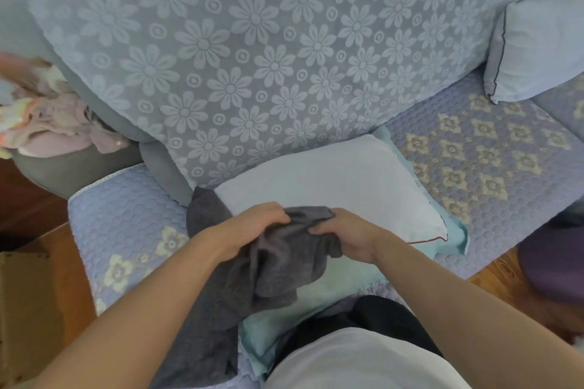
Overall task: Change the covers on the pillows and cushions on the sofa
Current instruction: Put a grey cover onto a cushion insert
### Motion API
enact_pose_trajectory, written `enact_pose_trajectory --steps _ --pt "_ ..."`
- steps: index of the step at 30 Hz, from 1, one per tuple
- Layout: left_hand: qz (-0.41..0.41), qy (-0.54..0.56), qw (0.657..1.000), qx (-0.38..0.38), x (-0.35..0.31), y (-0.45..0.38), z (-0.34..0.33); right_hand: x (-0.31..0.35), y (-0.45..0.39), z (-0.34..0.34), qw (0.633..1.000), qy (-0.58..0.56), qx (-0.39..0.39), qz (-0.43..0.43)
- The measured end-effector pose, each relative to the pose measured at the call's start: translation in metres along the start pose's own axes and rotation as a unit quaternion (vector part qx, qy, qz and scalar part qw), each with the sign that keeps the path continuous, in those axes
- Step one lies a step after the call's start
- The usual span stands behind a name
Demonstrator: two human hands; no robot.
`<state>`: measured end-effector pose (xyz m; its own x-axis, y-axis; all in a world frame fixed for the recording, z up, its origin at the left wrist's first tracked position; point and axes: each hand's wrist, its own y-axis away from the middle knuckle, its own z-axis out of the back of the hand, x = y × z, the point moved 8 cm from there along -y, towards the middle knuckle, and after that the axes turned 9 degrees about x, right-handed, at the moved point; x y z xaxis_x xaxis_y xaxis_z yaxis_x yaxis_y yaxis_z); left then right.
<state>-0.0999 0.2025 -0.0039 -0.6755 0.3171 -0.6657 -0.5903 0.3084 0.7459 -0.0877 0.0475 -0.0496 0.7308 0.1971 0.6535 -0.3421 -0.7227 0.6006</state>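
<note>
No brand, label or writing could be read anywhere in the view. Both hands gripped a dark grey cover point(278, 262), a soft, fuzzy knit cloth bunched into folds. The left hand point(252, 227) curled its fingers over the cloth's upper edge from the 9 o'clock side, and the right hand point(341, 237) pinched the same edge from the 3 o'clock side, the two nearly touching. The rest of the cover hung down toward 7 o'clock, along the left forearm.

Under the hands lay a pale blue pillow point(331, 180), rectangular, smooth-woven, with a thin red piping line at its 4 o'clock corner. It rested on a light turquoise cloth point(455, 230) whose edge showed beyond it at 3 o'clock.

The sofa seat point(474, 142) wore a lilac quilted pad with a bubbly stitch and cream flower motifs. At 12 o'clock stood the back cushion point(252, 50), large, covered in blue fabric with a raised daisy-and-ring pattern. At 2 o'clock leaned a second pale blue pillow point(537, 50) with dark piping. At 9 o'clock a heap of pink clothes point(53, 117) sat crumpled in a grey tub.
</note>
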Motion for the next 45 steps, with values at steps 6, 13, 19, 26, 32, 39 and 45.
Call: enact_pose_trajectory --steps 6,13,19,26,32,39,45 --pt "0.034 -0.16 0.986 0.022 0.003 0.009 0.004 0.018 -0.005 -0.016 0.999 0.017 0.027 0.016" --pt "0.025 0.119 0.992 -0.041 0.011 0.006 0.014 0.012 0.005 -0.032 0.981 0.15 0.104 -0.059" --pt "0.101 0.056 0.99 0.076 0.025 0.011 -0.012 0.01 0.003 -0.023 0.997 -0.015 0.077 -0.017" --pt "0.054 0.158 0.986 -0.028 0.02 0.01 0.01 0.009 0.011 -0.042 0.97 0.187 0.152 -0.046" --pt "-0.085 0.139 0.986 0.018 -0.004 0.018 0.004 0.017 0.007 -0.008 0.996 -0.066 -0.03 0.048" --pt "-0.028 -0.029 0.999 -0.027 -0.002 0.01 0.001 0.002 -0.001 -0.018 0.999 0.002 0.027 -0.025" --pt "-0.001 0.071 0.995 -0.065 0.005 -0.003 0.001 0.007 0.006 -0.023 0.994 -0.033 0.105 0.026"
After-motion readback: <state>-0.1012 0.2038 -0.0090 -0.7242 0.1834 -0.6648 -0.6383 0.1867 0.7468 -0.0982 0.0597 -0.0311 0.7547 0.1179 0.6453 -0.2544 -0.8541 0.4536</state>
